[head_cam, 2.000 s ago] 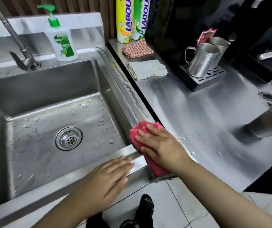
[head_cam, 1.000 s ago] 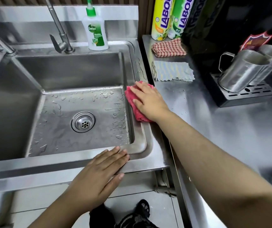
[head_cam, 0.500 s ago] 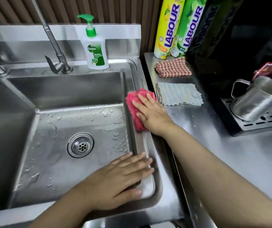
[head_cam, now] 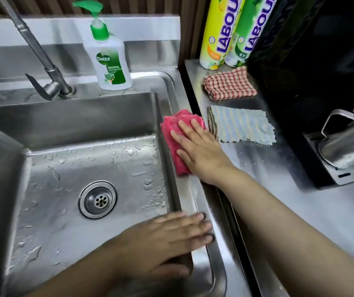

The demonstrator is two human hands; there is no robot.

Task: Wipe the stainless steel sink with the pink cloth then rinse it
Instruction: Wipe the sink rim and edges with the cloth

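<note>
Pink cloth (head_cam: 173,142) lies bunched on the right rim of the stainless steel sink (head_cam: 195,196), toward the back corner, with its left edge reaching the lip of the basin. Your right hand (head_cam: 200,153) rests on top of it with the fingers straight and spread. It presses the cloth flat rather than gripping it, which suits a sliding wipe along a narrow ledge. Your left hand (head_cam: 167,241) is a little blurred. It lies palm down on the front right corner of the rim, fingers stretched out and holding nothing, probably to brace you as you lean in.

You appear to be partway through the wiping. The basin floor is beaded with water around the drain (head_cam: 97,200), and the tap (head_cam: 43,67) shows no water running, so the rinse looks undone.

If you carry on toward the back, a soap bottle (head_cam: 109,61) stands on the rear ledge beside the tap base, and you will have to wipe round it or lift it. A striped cloth (head_cam: 242,125) lies on the counter (head_cam: 300,211) just beside your right fingertips, close enough to get dragged along if you drift outward. A red checked cloth (head_cam: 229,84) lies behind it, with two spray cans (head_cam: 221,33) further back. A steel jug (head_cam: 347,144) sits well off to the right.
</note>
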